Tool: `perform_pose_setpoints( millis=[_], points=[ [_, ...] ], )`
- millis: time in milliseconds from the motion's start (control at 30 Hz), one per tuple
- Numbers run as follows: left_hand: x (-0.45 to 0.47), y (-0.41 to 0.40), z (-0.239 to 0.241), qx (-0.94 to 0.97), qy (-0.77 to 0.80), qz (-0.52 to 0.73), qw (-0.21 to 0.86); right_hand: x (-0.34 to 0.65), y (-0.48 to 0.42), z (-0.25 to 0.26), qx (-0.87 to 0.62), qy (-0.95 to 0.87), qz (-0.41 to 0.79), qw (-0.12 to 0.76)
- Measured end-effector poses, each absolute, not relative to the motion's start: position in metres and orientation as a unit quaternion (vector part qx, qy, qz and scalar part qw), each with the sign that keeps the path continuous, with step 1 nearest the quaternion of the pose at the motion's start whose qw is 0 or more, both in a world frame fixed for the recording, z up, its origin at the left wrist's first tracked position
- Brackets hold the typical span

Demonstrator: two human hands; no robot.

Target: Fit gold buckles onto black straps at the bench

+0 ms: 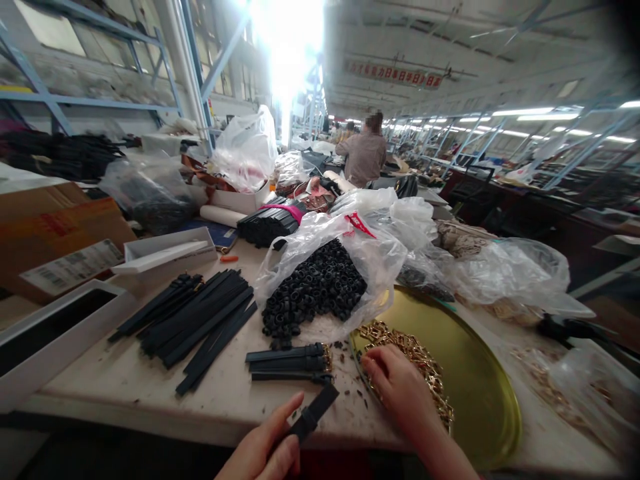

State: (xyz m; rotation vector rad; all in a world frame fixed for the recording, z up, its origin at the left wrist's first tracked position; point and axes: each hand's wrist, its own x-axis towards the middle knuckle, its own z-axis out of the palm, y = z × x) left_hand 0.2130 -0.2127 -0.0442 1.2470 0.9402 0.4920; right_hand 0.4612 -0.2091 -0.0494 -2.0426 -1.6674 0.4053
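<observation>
My left hand (265, 448) is closed on a black strap (314, 410) with a loop on it, held over the table's front edge. My right hand (395, 383) reaches into the gold tray (480, 380), fingers curled on the pile of gold buckles (420, 363); whether it holds one is hidden. Between the hands lie three finished black straps with buckles (293, 363). Behind them an open clear bag spills small black loops (315, 287).
A spread of plain black straps (195, 320) lies at left, beside white boxes (165, 253) and a cardboard box (55, 233). Clear bags (500, 273) crowd the right and back. A bundle of straps (270, 223) lies behind. A person stands farther down the line.
</observation>
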Motion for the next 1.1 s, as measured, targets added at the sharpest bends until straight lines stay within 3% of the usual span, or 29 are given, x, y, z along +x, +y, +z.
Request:
perform_pose_setpoints(
  millis=[33, 100, 333, 567, 833, 1100],
  points=[
    [0.216, -0.213, -0.043, 0.551, 0.419, 0.220, 0.687, 0.471, -0.200, -0.048, -0.765, -0.623, 0.072, 0.149],
    [0.223, -0.215, -0.043, 0.533, 0.417, 0.216, 0.704, 0.484, -0.184, -0.051, -0.776, -0.623, 0.021, 0.096],
    [0.225, -0.229, -0.029, 0.472, 0.405, 0.219, 0.752, 0.475, -0.189, -0.047, -0.752, -0.645, 0.026, 0.131],
    [0.232, -0.222, -0.025, 0.508, 0.393, 0.289, 0.710, 0.403, -0.239, -0.037, -0.586, -0.654, 0.374, 0.298],
    [0.226, -0.224, -0.051, 0.435, 0.466, 0.303, 0.708, 0.370, -0.254, -0.047, -0.584, -0.685, 0.311, 0.306],
    [0.222, -0.216, -0.034, 0.564, 0.516, 0.242, 0.598, 0.360, -0.259, -0.063, -0.491, -0.346, 0.627, 0.496]
  ],
)
